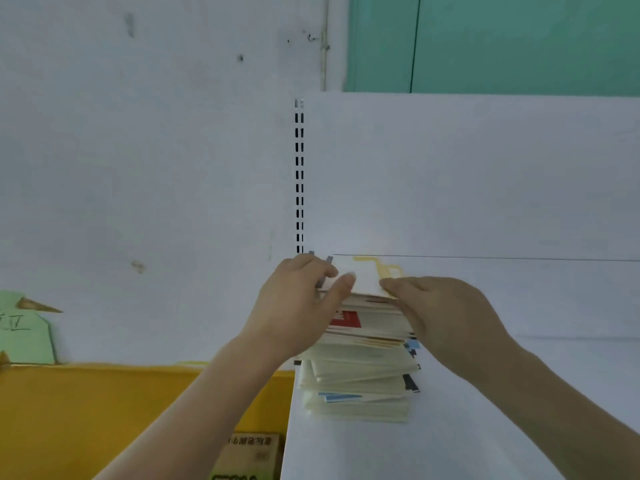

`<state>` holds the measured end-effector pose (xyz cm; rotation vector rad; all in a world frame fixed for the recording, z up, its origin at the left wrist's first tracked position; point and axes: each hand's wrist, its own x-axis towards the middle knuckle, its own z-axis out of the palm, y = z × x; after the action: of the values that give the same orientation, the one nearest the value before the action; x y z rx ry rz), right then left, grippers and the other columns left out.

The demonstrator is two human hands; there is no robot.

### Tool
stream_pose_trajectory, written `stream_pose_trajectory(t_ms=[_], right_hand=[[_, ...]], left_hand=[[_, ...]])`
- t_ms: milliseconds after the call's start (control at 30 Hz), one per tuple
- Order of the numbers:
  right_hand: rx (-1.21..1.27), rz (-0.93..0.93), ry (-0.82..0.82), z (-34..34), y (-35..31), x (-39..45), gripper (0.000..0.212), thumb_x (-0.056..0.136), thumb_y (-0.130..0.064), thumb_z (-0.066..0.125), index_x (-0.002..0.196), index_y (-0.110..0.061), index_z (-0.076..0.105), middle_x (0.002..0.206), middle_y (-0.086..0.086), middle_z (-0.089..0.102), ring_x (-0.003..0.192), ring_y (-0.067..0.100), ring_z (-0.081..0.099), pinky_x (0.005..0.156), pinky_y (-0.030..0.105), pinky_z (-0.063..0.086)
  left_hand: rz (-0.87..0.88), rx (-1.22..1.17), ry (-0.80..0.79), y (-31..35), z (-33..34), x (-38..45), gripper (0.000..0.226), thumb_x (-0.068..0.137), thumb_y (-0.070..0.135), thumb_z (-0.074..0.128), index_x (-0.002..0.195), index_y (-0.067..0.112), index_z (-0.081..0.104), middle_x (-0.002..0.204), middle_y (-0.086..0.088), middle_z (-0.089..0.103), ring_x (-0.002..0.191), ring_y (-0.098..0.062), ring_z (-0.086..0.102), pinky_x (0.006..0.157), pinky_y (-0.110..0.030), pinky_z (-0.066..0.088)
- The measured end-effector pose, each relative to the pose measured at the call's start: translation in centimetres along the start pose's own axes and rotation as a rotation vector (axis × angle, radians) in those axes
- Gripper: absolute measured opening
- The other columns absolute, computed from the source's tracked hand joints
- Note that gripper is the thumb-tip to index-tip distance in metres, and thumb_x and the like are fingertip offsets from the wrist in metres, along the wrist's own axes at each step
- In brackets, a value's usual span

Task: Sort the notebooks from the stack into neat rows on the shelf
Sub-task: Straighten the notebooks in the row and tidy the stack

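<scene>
Both hands pinching the top notebook (363,277) off the stack (360,375): left hand (298,306) gripping at 9 o'clock, right hand (446,317) at 3, keeping it level.

Two bare forearms, left grip (298,306), right grip (446,317), no sleeves, short nails

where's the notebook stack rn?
Head view, centre-right: the notebook stack sits at the white shelf's left end, just right of the slotted upright, with the left hand and right hand on its top notebook.
</scene>
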<state>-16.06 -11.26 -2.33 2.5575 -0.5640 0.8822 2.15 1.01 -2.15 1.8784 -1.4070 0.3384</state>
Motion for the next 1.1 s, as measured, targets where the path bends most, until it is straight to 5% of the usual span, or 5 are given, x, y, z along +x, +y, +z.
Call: stream_pose_trajectory(t_ms=[200,367,533,633,1100], right_hand=[[-0.084,-0.001,0.261,-1.1,-0.4,0.4,0.056,0.057,-0.007,0.091,0.11,-0.007,0.071,0.105,0.014,0.073,0.09,0.034,0.071,0.077,0.041,0.056],[-0.042,-0.138,0.408,-0.6,-0.7,1.3,0.04,0.075,-0.003,0.081,0.113,-0.007,0.071,0.11,0.013,0.072,0.101,0.032,0.069,0.085,0.042,0.055],[0.285,0.267,0.016,-0.2,-1.1,1.1,0.069,0.096,-0.046,0.053,0.154,-0.022,0.024,0.157,-0.007,0.031,0.144,0.013,0.029,0.113,0.027,0.025],[0.346,0.222,-0.227,0.4,-0.5,1.0,0.072,0.097,-0.06,0.036,0.156,-0.024,0.017,0.162,-0.011,0.017,0.148,0.006,0.01,0.114,0.019,0.009],[0.062,0.117,0.083,-1.1,3.7,-0.7,0.029,0.087,-0.01,0.069,0.114,-0.019,0.072,0.097,0.0,0.076,0.073,0.028,0.072,0.06,0.041,0.059]], left_hand=[[-0.393,-0.432,-0.077,2.9,-3.3,1.1,0.022,0.093,0.034,0.056,0.109,0.021,0.061,0.106,-0.001,0.069,0.076,-0.015,0.067,0.066,-0.029,0.049],[-0.645,-1.24,-0.159,4.0,-5.5,2.5,0.03,0.093,-0.013,0.052,0.121,-0.001,0.056,0.133,-0.018,0.055,0.102,-0.038,0.069,0.068,-0.04,0.064],[-0.541,-0.899,0.052,2.0,-4.7,1.9,0.078,0.096,-0.008,0.05,0.156,0.032,0.02,0.125,0.0,0.056,0.103,-0.027,0.065,0.075,-0.044,0.063],[-0.543,-0.856,0.174,0.3,-5.4,1.3,0.046,0.096,-0.005,0.048,0.134,0.02,0.046,0.115,0.002,0.064,0.097,-0.02,0.066,0.07,-0.038,0.061],[-0.626,-0.902,0.224,-1.4,-6.3,0.3,0.035,0.102,0.0,0.044,0.126,0.025,0.048,0.112,0.002,0.062,0.097,-0.023,0.063,0.06,-0.038,0.062]])
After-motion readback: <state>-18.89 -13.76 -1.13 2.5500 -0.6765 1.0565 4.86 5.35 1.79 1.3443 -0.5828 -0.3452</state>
